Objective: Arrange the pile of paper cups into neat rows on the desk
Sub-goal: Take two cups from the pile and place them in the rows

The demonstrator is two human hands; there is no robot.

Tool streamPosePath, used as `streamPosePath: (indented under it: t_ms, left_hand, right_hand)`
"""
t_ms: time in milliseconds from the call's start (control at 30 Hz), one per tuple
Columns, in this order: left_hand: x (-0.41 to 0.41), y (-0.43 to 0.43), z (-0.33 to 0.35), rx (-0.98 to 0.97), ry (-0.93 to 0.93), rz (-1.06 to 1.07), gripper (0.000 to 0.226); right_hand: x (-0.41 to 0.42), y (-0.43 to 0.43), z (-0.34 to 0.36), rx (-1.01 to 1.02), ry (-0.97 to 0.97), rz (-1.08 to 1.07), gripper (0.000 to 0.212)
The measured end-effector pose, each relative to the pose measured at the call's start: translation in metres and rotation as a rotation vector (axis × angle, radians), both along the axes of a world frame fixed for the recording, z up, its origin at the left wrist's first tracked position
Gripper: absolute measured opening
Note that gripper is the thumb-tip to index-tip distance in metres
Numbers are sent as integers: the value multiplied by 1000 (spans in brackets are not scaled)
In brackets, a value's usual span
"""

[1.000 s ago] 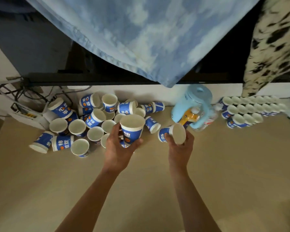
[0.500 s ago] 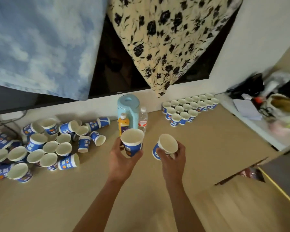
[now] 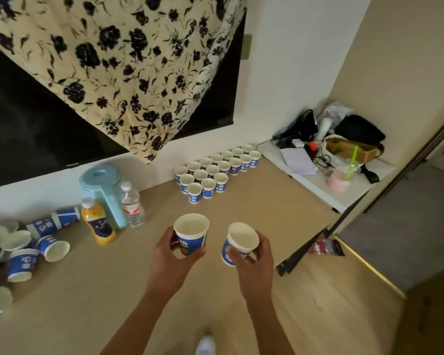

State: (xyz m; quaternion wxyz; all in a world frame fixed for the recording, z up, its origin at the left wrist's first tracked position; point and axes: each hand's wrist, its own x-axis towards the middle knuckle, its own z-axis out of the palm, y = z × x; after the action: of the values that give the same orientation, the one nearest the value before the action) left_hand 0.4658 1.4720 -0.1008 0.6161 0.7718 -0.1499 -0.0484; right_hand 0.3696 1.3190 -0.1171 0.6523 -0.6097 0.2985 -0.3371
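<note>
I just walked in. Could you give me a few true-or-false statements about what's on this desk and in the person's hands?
1. The left hand holds a cup, the right hand a second cup. True.
2. The rows stand left of the kettle. False: they stand to its right.
3. The rows' cups are upright. True.
4. Every cup in the pile is upright. False: several lie on their sides.
</note>
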Motion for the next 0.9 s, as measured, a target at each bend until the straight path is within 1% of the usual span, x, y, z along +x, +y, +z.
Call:
streamPosePath:
  t_ms: [167, 267, 400, 500, 600, 667, 800, 900]
  left_hand:
    - [22, -62, -14, -2, 9, -17, 60]
    - [45, -105, -26, -29, 38, 8, 59]
    - [72, -151, -31, -38, 74, 38, 58]
    - [91, -182, -31, -39, 95, 28, 58]
    - [109, -205, -29, -36, 113, 46, 57]
    - [119, -217, -28, -23, 114, 62, 58]
    - [137, -237, -32, -4, 129, 83, 59]
    - [150, -251, -41, 10, 144, 119, 59]
  right_hand:
    - [14, -61, -15, -21, 82, 16, 59]
    - [37, -102, -22, -28, 120, 27, 65]
    - [67, -153, -26, -58, 191, 83, 58]
    - [96, -186, -24, -56, 214, 113, 59]
    - [124, -207, -22, -35, 214, 139, 65]
    - [139, -217, -24, -15, 210, 155, 66]
    - [170, -240, -34, -11, 240, 218, 57]
    - [195, -261, -43, 2, 240, 280, 56]
